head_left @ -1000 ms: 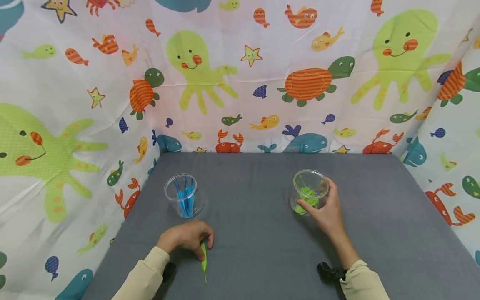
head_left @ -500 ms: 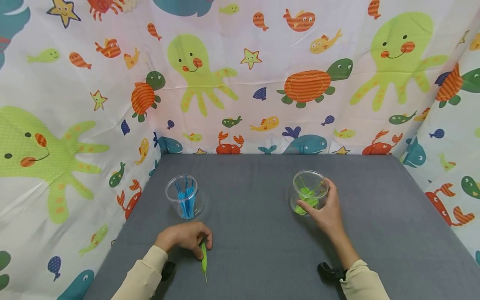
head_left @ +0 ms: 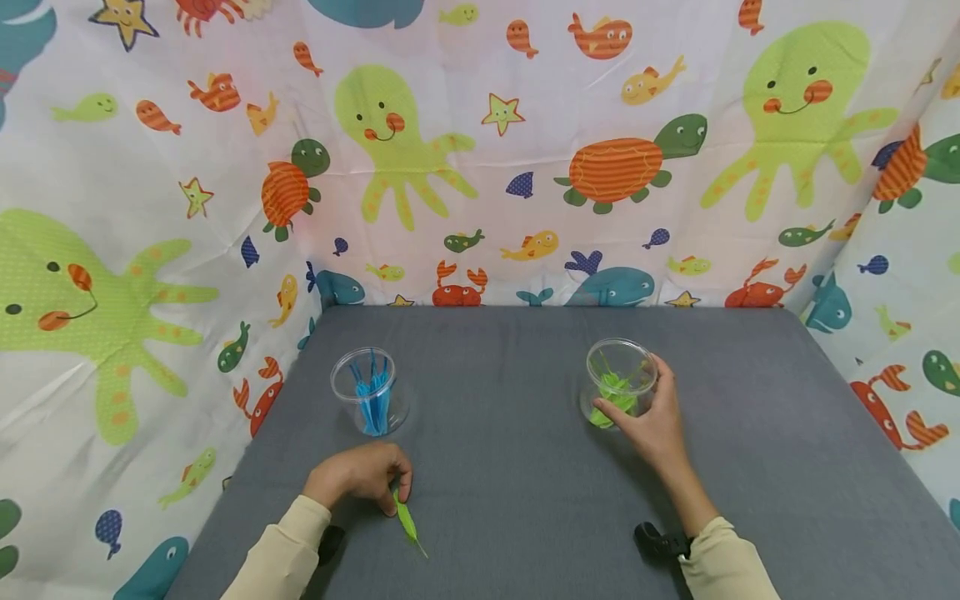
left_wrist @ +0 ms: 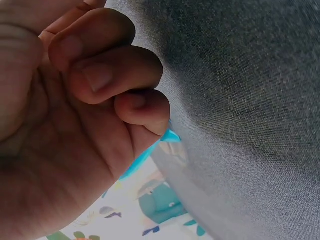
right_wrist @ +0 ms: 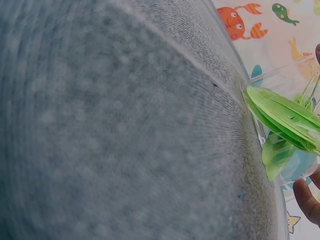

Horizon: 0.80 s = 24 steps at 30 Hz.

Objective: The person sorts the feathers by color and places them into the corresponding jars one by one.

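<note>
A green feather is pinched between the thumb and fingers of my left hand, its thin quill pointing toward me and to the right, low over the grey table. The left wrist view shows this hand with curled fingers; the feather is out of sight there. My right hand grips a clear plastic cup from its right side. Several green feathers lean inside that cup. The right wrist view shows them close up, broad green vanes against the clear wall, with fingertips at the edge.
A second clear cup with several blue feathers stands beyond my left hand. Grey cloth covers the table. A curtain printed with sea animals hangs behind it and along both sides.
My left hand has shifted slightly left, and the green feather in it has swung so that its quill points more to the right. My right hand and both cups stay put.
</note>
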### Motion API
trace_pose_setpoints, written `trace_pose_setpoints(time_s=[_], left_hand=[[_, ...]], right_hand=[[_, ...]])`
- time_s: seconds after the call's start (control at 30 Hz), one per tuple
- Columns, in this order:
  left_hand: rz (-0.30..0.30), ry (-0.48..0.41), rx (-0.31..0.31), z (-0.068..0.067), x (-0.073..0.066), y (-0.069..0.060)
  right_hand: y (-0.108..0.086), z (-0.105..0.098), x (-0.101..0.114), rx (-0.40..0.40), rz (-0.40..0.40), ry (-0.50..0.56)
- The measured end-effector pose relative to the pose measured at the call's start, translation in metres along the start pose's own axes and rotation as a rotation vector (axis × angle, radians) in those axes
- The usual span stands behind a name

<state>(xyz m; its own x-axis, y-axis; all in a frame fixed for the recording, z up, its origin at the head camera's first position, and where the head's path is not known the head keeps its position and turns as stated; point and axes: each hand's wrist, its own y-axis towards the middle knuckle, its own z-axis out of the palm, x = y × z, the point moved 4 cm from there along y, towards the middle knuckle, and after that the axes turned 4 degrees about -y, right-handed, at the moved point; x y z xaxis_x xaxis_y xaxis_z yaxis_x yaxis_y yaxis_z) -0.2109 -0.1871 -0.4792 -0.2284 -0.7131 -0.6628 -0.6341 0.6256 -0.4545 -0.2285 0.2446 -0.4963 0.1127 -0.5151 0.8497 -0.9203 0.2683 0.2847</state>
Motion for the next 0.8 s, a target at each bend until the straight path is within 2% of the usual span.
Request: trace_pose_setpoints(time_s=[0.3, 0.53, 0.67, 0.8], left_hand=[[0.019, 0.013, -0.007, 0.001, 0.004, 0.002], [0.078, 0.018, -0.057, 0.0, 0.004, 0.01], [0.123, 0.027, -0.107, -0.003, -0.002, 0.018], [0.177, 0.032, -0.146, -0.006, -0.014, 0.025]], right_hand=[[0.001, 0.0, -0.001, 0.001, -0.001, -0.009], [0.0, 0.0, -0.002, 0.01, 0.0, -0.012], [0.0, 0.0, -0.003, 0.012, -0.004, -0.001], [0.001, 0.0, -0.003, 0.01, -0.012, 0.008]])
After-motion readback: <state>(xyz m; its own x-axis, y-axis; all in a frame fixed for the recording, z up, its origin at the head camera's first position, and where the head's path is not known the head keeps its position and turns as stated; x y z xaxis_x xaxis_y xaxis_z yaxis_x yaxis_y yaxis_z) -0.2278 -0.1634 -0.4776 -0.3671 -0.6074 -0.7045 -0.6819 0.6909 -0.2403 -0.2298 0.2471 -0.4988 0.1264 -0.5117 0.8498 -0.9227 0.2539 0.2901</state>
